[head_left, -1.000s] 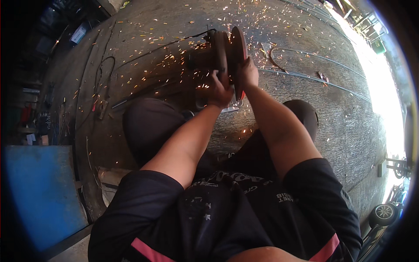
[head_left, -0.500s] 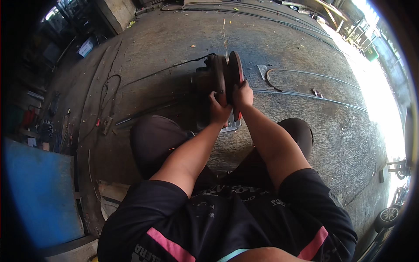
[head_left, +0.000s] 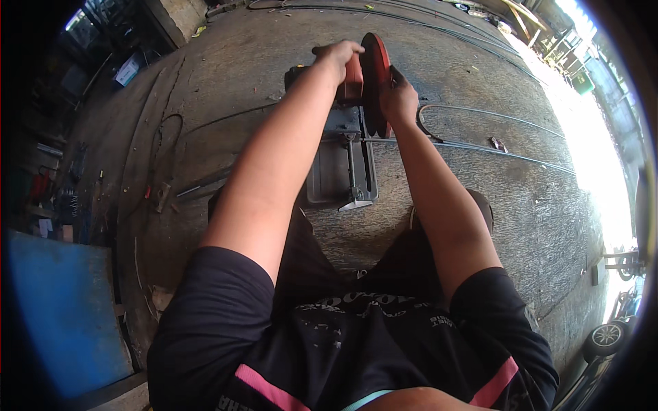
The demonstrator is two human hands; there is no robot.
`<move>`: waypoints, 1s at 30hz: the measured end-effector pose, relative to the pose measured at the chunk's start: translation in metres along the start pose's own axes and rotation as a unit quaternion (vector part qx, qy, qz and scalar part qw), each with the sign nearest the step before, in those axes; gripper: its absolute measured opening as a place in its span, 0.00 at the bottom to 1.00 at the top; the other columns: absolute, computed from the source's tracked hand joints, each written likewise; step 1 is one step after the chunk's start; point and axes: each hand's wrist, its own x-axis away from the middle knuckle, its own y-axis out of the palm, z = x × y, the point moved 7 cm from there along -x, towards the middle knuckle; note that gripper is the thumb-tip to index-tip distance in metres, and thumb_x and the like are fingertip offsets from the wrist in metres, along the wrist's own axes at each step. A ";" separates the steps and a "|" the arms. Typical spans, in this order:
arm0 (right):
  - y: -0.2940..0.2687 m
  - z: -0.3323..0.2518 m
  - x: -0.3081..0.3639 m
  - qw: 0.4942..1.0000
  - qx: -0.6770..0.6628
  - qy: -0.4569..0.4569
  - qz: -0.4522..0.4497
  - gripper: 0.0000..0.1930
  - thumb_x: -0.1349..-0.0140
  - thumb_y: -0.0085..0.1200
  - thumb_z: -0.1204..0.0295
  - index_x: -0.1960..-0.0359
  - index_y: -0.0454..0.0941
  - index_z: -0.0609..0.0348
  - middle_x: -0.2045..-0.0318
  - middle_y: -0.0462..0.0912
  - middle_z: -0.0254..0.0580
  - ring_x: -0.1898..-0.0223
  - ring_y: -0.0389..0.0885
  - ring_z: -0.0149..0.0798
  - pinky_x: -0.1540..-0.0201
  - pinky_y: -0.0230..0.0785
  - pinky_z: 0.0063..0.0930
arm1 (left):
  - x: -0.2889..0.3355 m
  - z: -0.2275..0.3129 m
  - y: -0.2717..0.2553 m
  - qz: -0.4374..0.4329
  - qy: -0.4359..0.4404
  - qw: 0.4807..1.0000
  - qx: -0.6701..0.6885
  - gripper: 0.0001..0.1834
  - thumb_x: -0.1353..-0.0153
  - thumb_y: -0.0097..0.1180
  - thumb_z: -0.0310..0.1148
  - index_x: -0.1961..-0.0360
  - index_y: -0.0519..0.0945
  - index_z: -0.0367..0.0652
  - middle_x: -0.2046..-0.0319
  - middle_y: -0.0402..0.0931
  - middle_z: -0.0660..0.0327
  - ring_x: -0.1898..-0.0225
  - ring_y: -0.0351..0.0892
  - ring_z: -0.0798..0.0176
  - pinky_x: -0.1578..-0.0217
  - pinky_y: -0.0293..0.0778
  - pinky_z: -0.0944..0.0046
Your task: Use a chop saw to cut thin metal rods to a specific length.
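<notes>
A chop saw with a grey metal base (head_left: 317, 195) stands on the floor in front of my knees. Its red head (head_left: 351, 82) is raised, and a dark screw clamp (head_left: 352, 171) runs along the base. My left hand (head_left: 337, 56) is closed over the top of the saw head, seemingly at its handle, which it mostly hides. On the right of the head is a large reddish disc (head_left: 374, 82), tilted upright. My right hand (head_left: 399, 101) is closed against the disc's right side. Whatever its fingers hold there is hidden.
Long thin metal rods (head_left: 507, 156) lie to the right of the saw, near a looped rod (head_left: 426, 127). More rods (head_left: 411, 24) cross the far floor. A blue panel (head_left: 65, 308) stands at near left. At right, a wheel (head_left: 607, 334) shows beyond the sunlit strip.
Both hands have moved up and away from my body. The saw head has swung up with my left hand, baring the base and clamp. Sparks seen before are gone.
</notes>
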 end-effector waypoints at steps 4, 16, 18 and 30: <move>0.005 -0.008 -0.048 0.998 0.059 0.002 -0.019 0.18 0.44 0.49 0.60 0.53 0.80 0.50 0.62 0.81 0.55 0.56 0.79 0.56 0.52 0.71 0.42 | -0.055 0.044 0.021 -0.066 -0.007 0.998 0.016 0.11 0.51 0.61 0.32 0.69 0.77 0.35 0.70 0.77 0.52 0.73 0.77 0.55 0.67 0.77 0.51; 0.023 -0.018 -0.099 0.991 0.113 -0.052 -0.048 0.17 0.45 0.48 0.56 0.57 0.81 0.44 0.61 0.82 0.53 0.56 0.79 0.54 0.52 0.72 0.42 | -0.030 0.055 -0.012 -0.015 0.136 0.991 0.014 0.18 0.45 0.54 0.45 0.69 0.79 0.37 0.66 0.79 0.51 0.64 0.80 0.51 0.61 0.75 0.52; 0.019 -0.020 -0.097 0.992 0.109 -0.048 -0.053 0.17 0.44 0.48 0.56 0.56 0.81 0.44 0.61 0.81 0.54 0.56 0.80 0.54 0.53 0.72 0.43 | -0.009 0.046 -0.045 0.142 0.241 0.957 -0.076 0.16 0.44 0.53 0.38 0.63 0.77 0.35 0.67 0.77 0.50 0.67 0.78 0.52 0.64 0.73 0.57; 0.095 -0.015 0.148 0.740 0.294 -0.230 -0.560 0.19 0.42 0.47 0.57 0.60 0.80 0.60 0.63 0.82 0.54 0.61 0.82 0.54 0.58 0.75 0.45 | 0.091 -0.345 -0.116 -0.060 -0.193 0.877 -0.436 0.24 0.40 0.47 0.46 0.55 0.79 0.37 0.51 0.74 0.45 0.47 0.72 0.44 0.47 0.68 0.52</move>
